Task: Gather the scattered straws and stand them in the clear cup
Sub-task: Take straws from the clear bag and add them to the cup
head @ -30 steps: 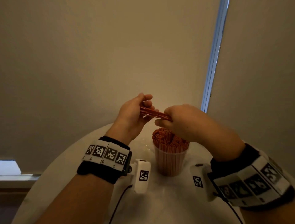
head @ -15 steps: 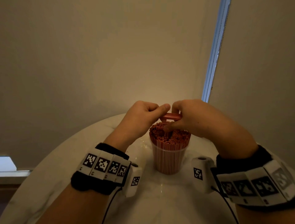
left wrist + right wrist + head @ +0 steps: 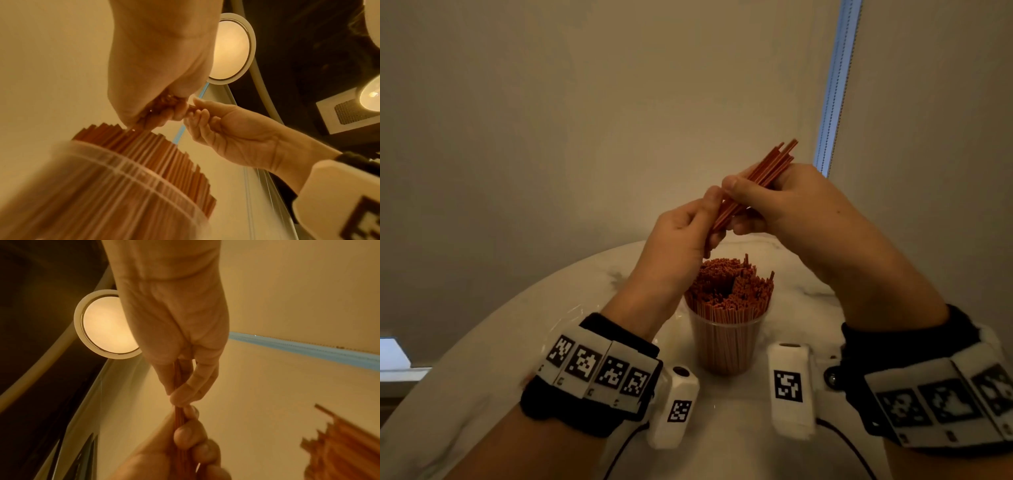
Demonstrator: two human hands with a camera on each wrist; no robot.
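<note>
A clear cup (image 3: 726, 346) packed with upright red straws (image 3: 726, 281) stands on the white round table (image 3: 482, 359), between my forearms. Above it both hands hold a small bundle of red straws (image 3: 767, 171), tilted up to the right. My left hand (image 3: 688, 233) grips the bundle's lower end. My right hand (image 3: 774, 198) pinches its upper part, with the tips sticking out past the fingers. The left wrist view shows the cup (image 3: 102, 186) close below the hands. In the right wrist view the bundle (image 3: 177, 410) runs between both hands' fingers.
The table stands against a beige roller blind (image 3: 585, 120), with a blue strip of window (image 3: 832, 85) at its right edge. A round ceiling lamp (image 3: 230, 48) shows in both wrist views. Cables (image 3: 619, 455) trail from the wrist cameras over the table's front.
Half a second ago both hands held the bundle level, right on top of the cup's straws. Now they have lifted it clear, tilted up to the right.
</note>
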